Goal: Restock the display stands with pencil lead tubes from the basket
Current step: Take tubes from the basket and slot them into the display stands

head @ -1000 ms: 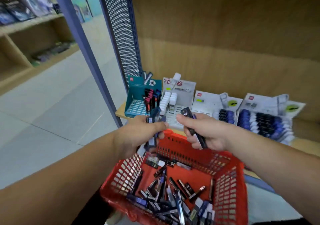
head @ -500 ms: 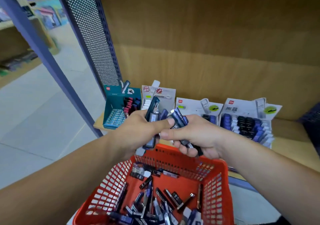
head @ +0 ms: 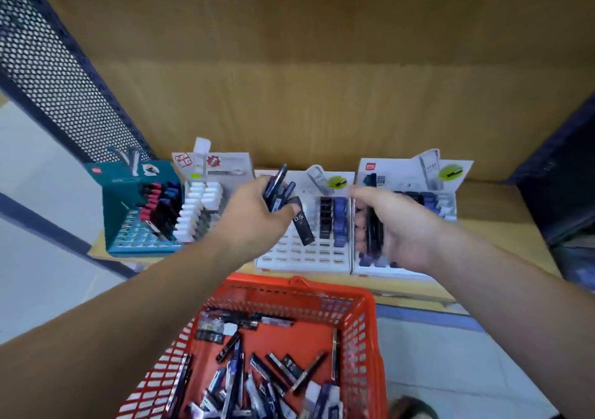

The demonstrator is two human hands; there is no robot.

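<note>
Two-handed at the shelf: with the left hand (head: 254, 222), gripping a fanned bunch of pencil lead tubes (head: 276, 188), fingers curled round them, one black tube marked 0.5 (head: 302, 225) jutting down toward 5 o'clock over the third display stand (head: 302, 257). With the right hand (head: 397, 228), at 3 o'clock from the left, clasping a dark tube (head: 373, 225) upright between thumb and curled fingers, over the front rows of the fourth display stand (head: 399, 169); too blurred to count more than one tube there. Hands well apart, not touching. At 6 o'clock of the view, beneath both forearms, a red mesh basket (head: 289, 289) with a heap of loose tubes (head: 257, 383) on its floor. At 9 o'clock of the hands, a teal stand (head: 119, 212) and a white stand (head: 225, 167) side by side on the wooden shelf (head: 495, 212); at 10 o'clock, a dark perforated panel (head: 54, 70).
</note>
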